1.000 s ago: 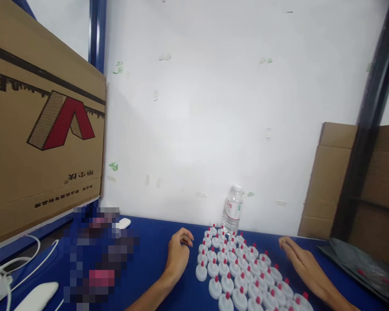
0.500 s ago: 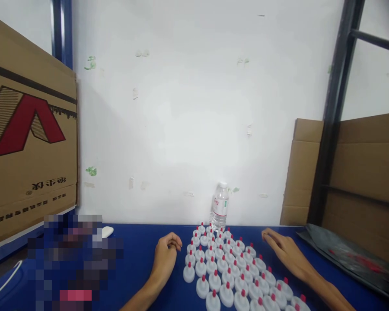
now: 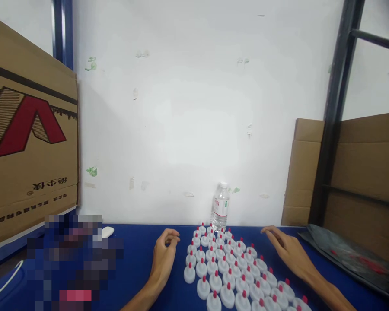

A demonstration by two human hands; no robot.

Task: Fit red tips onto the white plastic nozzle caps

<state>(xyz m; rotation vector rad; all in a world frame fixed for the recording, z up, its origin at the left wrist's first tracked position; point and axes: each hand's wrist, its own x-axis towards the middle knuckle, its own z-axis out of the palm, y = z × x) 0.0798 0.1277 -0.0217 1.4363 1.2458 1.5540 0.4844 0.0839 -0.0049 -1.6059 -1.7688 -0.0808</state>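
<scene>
Many squat white plastic bottles (image 3: 227,295) with red tips stand upright in close rows on the blue table (image 3: 129,268). My left hand (image 3: 164,249) rests at the left side of the rows, apart from the bottles. Its fingers bend loosely toward the thumb with a gap between, and nothing shows in them. On the other side, my right hand (image 3: 287,249) lies palm down to the right of the rows, holding nothing. Its fingers are fairly straight and point toward the back left.
A clear labelled water bottle (image 3: 220,209) stands behind the rows against the white wall (image 3: 188,108). At left are a large printed carton (image 3: 32,129), a white object (image 3: 108,232) and a blurred patch. Dark plastic bags (image 3: 350,255) and cardboard (image 3: 303,172) occupy the right.
My left hand has shifted very slightly left, its fingers a little looser. The right hand's fingers are a little straighter. The bottles stay in place.
</scene>
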